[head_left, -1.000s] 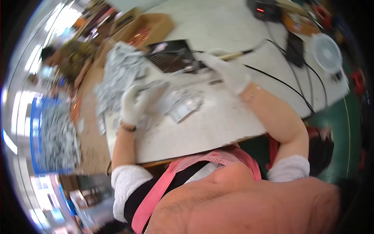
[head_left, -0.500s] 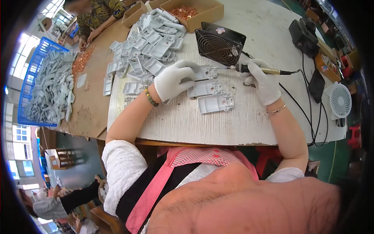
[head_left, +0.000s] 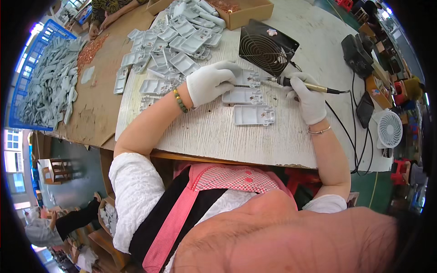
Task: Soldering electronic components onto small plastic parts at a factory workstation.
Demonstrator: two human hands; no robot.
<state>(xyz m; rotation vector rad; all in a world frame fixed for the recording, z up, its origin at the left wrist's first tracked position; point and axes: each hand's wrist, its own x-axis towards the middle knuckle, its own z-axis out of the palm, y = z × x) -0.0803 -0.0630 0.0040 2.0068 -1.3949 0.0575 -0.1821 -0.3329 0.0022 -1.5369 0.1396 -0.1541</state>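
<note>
Right hand [head_left: 308,101], white glove: grip is wrapped around the soldering iron [head_left: 300,84], held like a pen, tip pointing left onto the grey plastic housing [head_left: 246,78] under the left hand. Black cord [head_left: 353,123] runs from the iron's back end across the table and off the right edge.

Left hand [head_left: 210,82], white glove, green bead bracelet at wrist: grip pressed down on that same housing, fingers curled over its left end, pinning it to the table [head_left: 214,132]. Can't tell whether anything thin is pinched between the fingertips.

Two more grey housings lie just below: one [head_left: 242,96] touching the left hand's edge, one [head_left: 254,115] nearer the person, between both wrists.

Black fan [head_left: 267,47] with wire grille stands just behind the work spot. Loose heap of grey housings [head_left: 175,38] upper left of it. Cardboard box [head_left: 248,10] with copper bits at top. Blue crate [head_left: 34,77] full of grey parts far left, on brown cardboard sheet [head_left: 98,102]. Small white desk fan [head_left: 389,129] at right edge, black soldering stand [head_left: 359,52] above it.

Another person's hands [head_left: 98,27] at top left, well apart.
</note>
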